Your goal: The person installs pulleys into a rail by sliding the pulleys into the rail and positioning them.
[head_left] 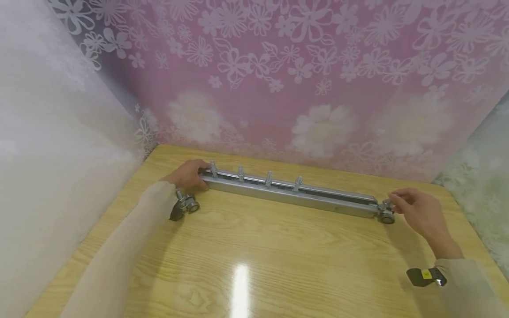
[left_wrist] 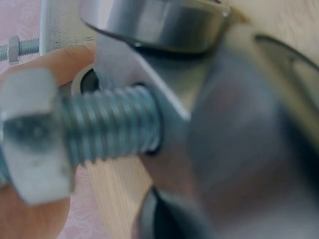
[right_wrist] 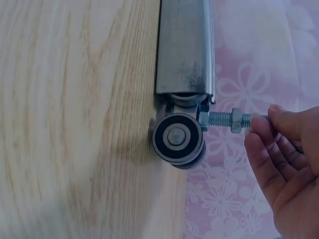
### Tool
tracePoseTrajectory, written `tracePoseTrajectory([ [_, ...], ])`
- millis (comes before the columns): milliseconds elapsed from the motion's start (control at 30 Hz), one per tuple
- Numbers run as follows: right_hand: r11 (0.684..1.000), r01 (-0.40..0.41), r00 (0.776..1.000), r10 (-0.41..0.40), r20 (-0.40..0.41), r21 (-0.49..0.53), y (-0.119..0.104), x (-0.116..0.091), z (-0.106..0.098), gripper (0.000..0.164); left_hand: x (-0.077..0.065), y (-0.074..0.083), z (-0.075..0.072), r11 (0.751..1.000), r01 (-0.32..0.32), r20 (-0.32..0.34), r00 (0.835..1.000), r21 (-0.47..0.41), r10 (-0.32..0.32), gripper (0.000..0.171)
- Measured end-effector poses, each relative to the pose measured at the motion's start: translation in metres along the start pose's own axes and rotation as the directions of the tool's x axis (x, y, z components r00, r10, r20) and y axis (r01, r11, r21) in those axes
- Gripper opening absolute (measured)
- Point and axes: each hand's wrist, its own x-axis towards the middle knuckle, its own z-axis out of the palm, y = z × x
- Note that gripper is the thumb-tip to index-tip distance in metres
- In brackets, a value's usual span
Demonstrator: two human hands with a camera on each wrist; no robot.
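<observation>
A long grey metal channel track (head_left: 286,199) lies across the table, its slot facing up. Several threaded bolts (head_left: 268,178) with nuts stand up out of the slot. My left hand (head_left: 186,175) grips the track's left end between thumb and fingers. At the other end, my right hand (head_left: 423,213) pinches the bolt (right_wrist: 219,119) of a roller trolley (right_wrist: 177,137). This trolley's leading wheel sits at the track's mouth, while its nearer wheels are outside. A second roller trolley (head_left: 191,204) is beside my left wrist, its bolt and wheels filling the left wrist view.
The wood-grain table (head_left: 278,265) stands against a pink flowered backdrop (head_left: 254,79), with a pale curtain (head_left: 51,145) along the left side. Dark wrist cameras show at both cuffs, the right one (head_left: 417,277) close over the tabletop.
</observation>
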Motion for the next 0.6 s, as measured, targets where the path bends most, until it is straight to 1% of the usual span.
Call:
tracePoseTrajectory([
  [200,1.000,0.021,0.999,-0.021,0.025,0.012,-0.008,0.004,0.005,0.044,0.002,0.000,0.000,1.000,0.004,0.007,1.000,-0.003,-0.004,0.073],
  [300,0.999,0.038,0.999,-0.038,0.030,0.000,-0.012,0.006,0.007,0.044,0.001,0.001,0.001,1.000,0.005,0.010,1.000,0.000,-0.005,0.073],
  [500,0.997,0.077,0.994,-0.077,0.075,0.002,-0.022,0.014,0.010,0.046,0.001,0.002,0.000,1.000,0.000,0.002,1.000,0.014,0.000,0.073],
  [600,0.996,0.095,0.991,-0.095,0.095,0.005,-0.029,0.018,0.011,0.043,0.001,0.001,0.000,1.000,0.004,0.004,1.000,0.017,-0.004,0.073],
])
